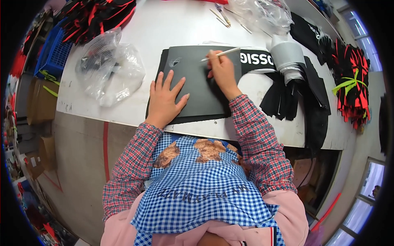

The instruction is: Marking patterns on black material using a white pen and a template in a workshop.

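Observation:
A dark grey flat sheet [197, 88] lies on black fabric pieces [199, 118] near the front edge of the white table. My left hand [166, 99] rests flat on the sheet's left part, fingers spread. My right hand [221, 74] is closed around a slim white marking pen [221, 54], held slanted over the sheet's upper right. A small cut-out with pale marks shows near the sheet's upper left corner. Beside the sheet on the right, a black strip with white lettering [256, 60] runs toward a grey-white roll [287, 55].
A clear plastic bag [113, 69] lies left on the table [176, 28], below black and red pieces [98, 18]. Several pens and sticks [221, 17] lie at the back beside another plastic bag [266, 14]. Black fabric pieces [283, 96] and a tied red-black bundle [351, 88] are at right.

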`<state>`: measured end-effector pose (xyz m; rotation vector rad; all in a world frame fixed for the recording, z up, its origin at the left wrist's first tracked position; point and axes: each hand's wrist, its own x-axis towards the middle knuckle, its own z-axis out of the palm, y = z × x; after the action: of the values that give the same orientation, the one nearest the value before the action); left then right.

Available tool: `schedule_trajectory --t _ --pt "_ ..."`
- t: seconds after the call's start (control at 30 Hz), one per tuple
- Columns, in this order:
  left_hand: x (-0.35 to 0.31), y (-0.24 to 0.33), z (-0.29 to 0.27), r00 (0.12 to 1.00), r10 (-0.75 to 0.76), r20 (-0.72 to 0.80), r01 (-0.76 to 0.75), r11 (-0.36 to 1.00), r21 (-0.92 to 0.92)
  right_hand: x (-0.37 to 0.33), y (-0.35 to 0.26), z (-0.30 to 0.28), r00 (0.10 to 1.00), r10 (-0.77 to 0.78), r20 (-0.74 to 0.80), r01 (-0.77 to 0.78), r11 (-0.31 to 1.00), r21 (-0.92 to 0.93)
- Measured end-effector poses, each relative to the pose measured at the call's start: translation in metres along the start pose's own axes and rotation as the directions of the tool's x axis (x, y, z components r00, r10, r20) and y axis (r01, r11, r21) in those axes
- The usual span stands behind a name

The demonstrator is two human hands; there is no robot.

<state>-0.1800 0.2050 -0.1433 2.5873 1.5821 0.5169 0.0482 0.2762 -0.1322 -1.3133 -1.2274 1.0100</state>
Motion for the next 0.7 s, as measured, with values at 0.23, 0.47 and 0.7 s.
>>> schedule_trajectory --t 0.23,0.47,0.7 --pt "-0.001 0.000 0.000 1.000 -0.023 -0.007 0.023 0.999 -0.027 0.010 -0.007 0.071 0.983 -0.145 0.115 0.170 0.953 -0.250" --pt "-0.001 -0.001 -0.003 0.999 -0.037 0.001 0.037 0.998 -0.055 0.017 -0.002 0.082 0.965 -0.217 0.150 0.252 0.925 -0.285" --pt "-0.002 -0.002 -0.003 0.999 -0.035 0.000 0.035 0.998 -0.051 0.017 0.005 0.082 0.961 -0.258 0.101 0.277 0.916 -0.289"
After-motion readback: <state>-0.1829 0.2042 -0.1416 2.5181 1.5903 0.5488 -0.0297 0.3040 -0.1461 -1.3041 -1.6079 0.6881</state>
